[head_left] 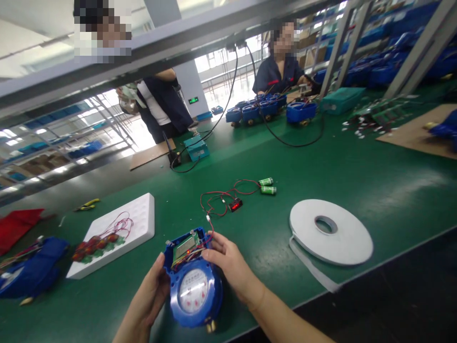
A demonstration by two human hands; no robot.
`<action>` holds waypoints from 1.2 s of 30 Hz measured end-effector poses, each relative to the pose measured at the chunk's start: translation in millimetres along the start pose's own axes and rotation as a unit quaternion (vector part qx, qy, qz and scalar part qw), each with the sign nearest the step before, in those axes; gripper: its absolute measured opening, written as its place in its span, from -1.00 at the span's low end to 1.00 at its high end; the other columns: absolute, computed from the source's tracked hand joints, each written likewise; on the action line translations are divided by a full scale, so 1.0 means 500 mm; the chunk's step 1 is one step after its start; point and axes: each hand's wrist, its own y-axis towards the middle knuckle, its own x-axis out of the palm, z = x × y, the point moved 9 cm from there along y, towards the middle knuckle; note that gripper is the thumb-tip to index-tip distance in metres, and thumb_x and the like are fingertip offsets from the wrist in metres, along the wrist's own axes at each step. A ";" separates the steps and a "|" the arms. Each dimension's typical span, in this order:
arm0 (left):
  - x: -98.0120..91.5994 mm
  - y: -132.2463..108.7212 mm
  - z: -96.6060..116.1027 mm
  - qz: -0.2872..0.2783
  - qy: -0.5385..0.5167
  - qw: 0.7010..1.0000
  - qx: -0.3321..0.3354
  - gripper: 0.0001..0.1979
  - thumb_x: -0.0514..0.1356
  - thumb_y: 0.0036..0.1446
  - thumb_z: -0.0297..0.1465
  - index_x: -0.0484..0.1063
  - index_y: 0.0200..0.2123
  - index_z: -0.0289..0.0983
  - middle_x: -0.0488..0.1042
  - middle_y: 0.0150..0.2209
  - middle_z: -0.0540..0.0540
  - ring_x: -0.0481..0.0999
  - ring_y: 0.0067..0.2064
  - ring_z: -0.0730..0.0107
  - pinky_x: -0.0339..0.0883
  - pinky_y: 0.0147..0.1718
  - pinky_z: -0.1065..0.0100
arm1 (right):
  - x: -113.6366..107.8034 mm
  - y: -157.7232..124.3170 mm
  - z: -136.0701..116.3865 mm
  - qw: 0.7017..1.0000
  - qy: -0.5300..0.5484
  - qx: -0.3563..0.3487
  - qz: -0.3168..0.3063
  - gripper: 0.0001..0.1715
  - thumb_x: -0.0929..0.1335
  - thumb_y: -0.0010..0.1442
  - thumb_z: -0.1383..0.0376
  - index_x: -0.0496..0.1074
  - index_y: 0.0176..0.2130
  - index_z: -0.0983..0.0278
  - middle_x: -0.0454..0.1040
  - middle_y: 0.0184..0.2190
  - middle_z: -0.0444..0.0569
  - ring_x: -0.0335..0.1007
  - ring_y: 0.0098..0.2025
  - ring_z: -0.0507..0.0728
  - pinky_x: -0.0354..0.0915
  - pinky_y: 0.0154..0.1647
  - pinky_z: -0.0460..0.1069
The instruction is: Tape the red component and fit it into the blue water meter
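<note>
Between my two hands is a blue water meter [196, 295] with a round white dial and a brass fitting at its near end. Its upper box lies uncovered, showing a circuit board [185, 247], coloured wires and a lit red light. My left hand [152, 290] is wrapped along the meter's left side. On the right, my right hand [230, 264] grips the box's edge, fingers behind and thumb over the wires. A red-and-black lead runs from the box to a small display [235, 205] with red digits, wired to two green batteries [267, 190].
A white tape roll [332, 232] lies right, its loose end at the table edge. At left are a foam tray [143, 216] with wired batteries, pliers [87, 205] and another blue meter [39, 269]. Two people stand or sit across the green table [228, 157], near more meters [257, 109].
</note>
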 end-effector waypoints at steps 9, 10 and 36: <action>-0.009 0.013 -0.020 -0.060 -0.016 0.997 -0.040 -0.44 0.43 -0.03 -0.05 0.58 -0.03 -0.27 0.56 0.03 -0.20 0.37 0.23 -0.11 0.25 0.27 0.10 | -0.004 -0.005 -0.004 1.000 -0.020 -0.003 0.015 -0.24 0.54 -0.09 0.15 0.33 0.06 0.31 0.53 -0.02 0.15 0.43 0.06 0.35 0.27 0.14 0.19; -0.012 0.014 -0.022 -0.059 -0.020 0.997 -0.041 -0.46 0.42 -0.02 -0.06 0.59 -0.04 -0.27 0.55 0.03 -0.19 0.37 0.23 -0.11 0.23 0.28 0.09 | -0.004 -0.006 -0.005 1.000 -0.023 -0.003 0.016 -0.24 0.54 -0.09 0.15 0.34 0.06 0.31 0.53 -0.03 0.14 0.43 0.06 0.35 0.27 0.13 0.19; -0.003 0.014 -0.031 0.005 -0.066 0.997 -0.041 -0.51 0.56 -0.37 -0.11 0.68 -0.33 -0.25 0.61 -0.11 -0.21 0.34 0.23 -0.23 0.00 0.35 0.02 | -0.010 -0.001 0.004 0.998 -0.047 -0.028 0.021 -0.12 0.52 -0.07 0.09 0.27 0.13 0.40 0.48 0.05 0.27 0.41 0.07 0.38 0.24 0.16 0.24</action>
